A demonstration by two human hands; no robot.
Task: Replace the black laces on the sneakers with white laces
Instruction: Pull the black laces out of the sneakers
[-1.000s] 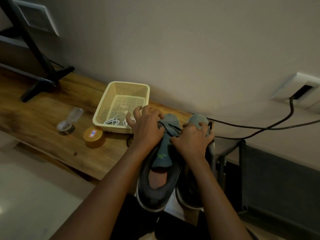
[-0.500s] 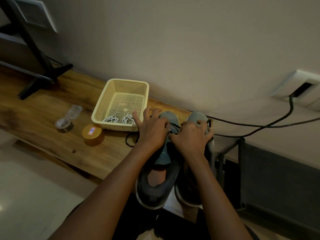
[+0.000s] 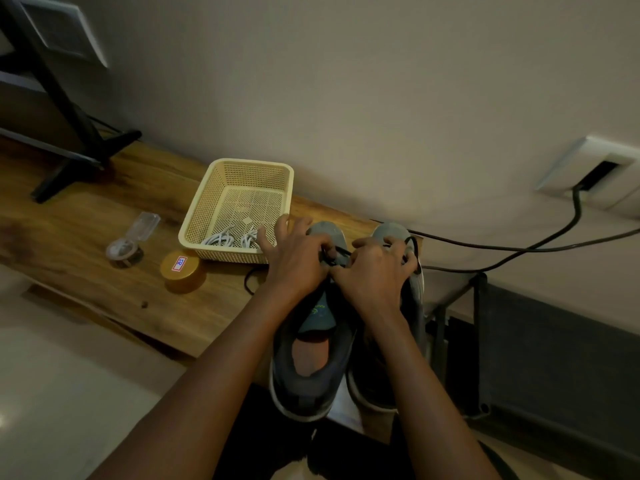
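Note:
Two grey sneakers stand side by side at the right end of the wooden bench, toes toward the wall. On the front of the left sneaker, both hands work at its black lace. My left hand pinches the lace near the toe, its other fingers spread. My right hand grips the lace too, fingers curled over the right sneaker. A loop of black lace lies on the bench. White laces lie coiled in the cream basket.
On the wooden bench left of the basket sit a round gold tin and a small clear open container. A black stand foot rests far left. Black cables run from a wall socket. A dark rack stands right.
Both hands stayed on the left sneaker's front and shifted slightly along the lace. The black lace now shows as a raised loop between my thumbs.

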